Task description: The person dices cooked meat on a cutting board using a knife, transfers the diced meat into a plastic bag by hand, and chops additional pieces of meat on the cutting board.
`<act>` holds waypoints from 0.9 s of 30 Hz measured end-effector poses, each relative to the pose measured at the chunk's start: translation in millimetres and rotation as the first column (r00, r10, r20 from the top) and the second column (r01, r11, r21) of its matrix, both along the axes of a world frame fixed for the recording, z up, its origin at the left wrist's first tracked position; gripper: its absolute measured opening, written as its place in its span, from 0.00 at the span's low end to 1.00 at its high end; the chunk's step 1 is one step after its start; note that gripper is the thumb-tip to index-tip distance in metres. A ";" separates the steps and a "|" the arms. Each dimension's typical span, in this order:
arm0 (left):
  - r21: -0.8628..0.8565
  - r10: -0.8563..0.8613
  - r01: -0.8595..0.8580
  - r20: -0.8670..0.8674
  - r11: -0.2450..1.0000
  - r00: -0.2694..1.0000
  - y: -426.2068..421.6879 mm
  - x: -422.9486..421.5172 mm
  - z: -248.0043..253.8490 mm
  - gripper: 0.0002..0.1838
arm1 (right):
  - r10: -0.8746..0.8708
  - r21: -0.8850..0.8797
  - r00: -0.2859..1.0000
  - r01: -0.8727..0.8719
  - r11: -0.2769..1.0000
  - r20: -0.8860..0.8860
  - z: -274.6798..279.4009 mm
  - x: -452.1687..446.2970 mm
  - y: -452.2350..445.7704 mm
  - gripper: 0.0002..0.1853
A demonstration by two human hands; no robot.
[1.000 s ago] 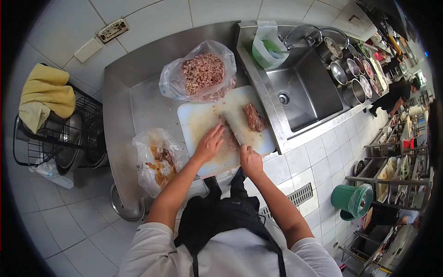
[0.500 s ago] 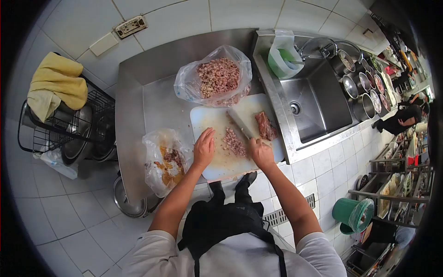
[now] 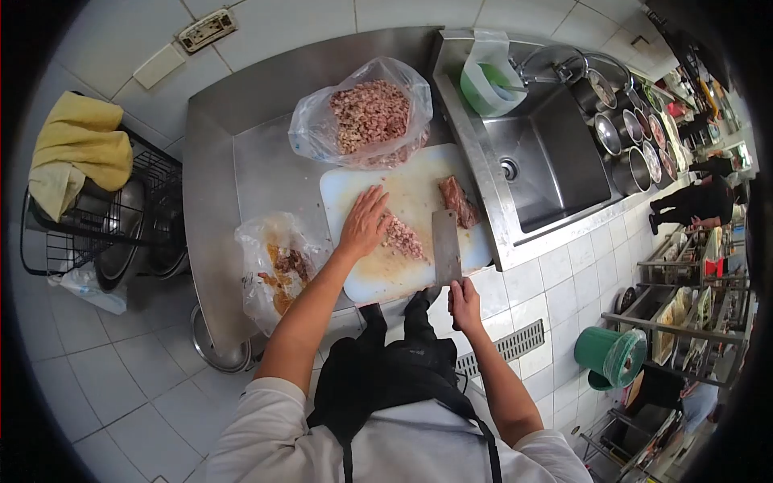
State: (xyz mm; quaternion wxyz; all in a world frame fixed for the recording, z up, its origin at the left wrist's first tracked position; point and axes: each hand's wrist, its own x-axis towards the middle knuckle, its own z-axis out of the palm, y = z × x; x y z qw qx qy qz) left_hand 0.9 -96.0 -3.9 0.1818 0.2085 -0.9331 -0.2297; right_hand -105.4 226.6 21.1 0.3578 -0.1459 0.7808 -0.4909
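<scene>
My right hand is wrapped round the handle of a cleaver, whose broad blade lies flat-side up over the right part of the white cutting board. On the board's left half, my left hand has its fingers stretched out, beside a small heap of chopped meat. A whole reddish piece of meat rests near the board's right edge, just beyond the blade. Behind the board stands an open clear plastic bag full of chopped meat.
Left of the board lies a plastic bag with dark meat and yellowish residue. A sink is at the right, with a green container at its corner and several metal pots beyond. A wire rack holds a yellow cloth.
My right hand has drawn the cleaver back towards my body and turned its blade, showing the broad side. My left hand has shifted forward, with its fingers spread more by the chopped meat.
</scene>
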 end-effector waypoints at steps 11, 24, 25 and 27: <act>0.281 0.110 -0.060 -0.165 0.958 0.980 72.6 -20.3 -5.8 0.24 | 0.073 0.126 0.954 -0.037 0.991 -0.289 -29.2 82.1 -58.3 0.14; 0.448 0.326 -0.190 -0.250 0.874 0.912 109.4 -17.8 9.9 0.23 | -0.038 -0.093 0.999 0.041 0.995 0.036 -15.8 102.2 -74.9 0.13; 0.480 0.344 -0.191 -0.253 0.856 0.904 106.6 -19.7 20.1 0.23 | -0.029 -0.087 0.999 0.032 0.996 0.037 -10.1 97.2 -78.1 0.14; 0.385 0.347 -0.221 -0.299 0.896 0.889 89.7 -29.6 41.1 0.24 | 0.004 -0.139 0.991 -0.022 0.990 -0.132 -4.5 83.6 -91.5 0.14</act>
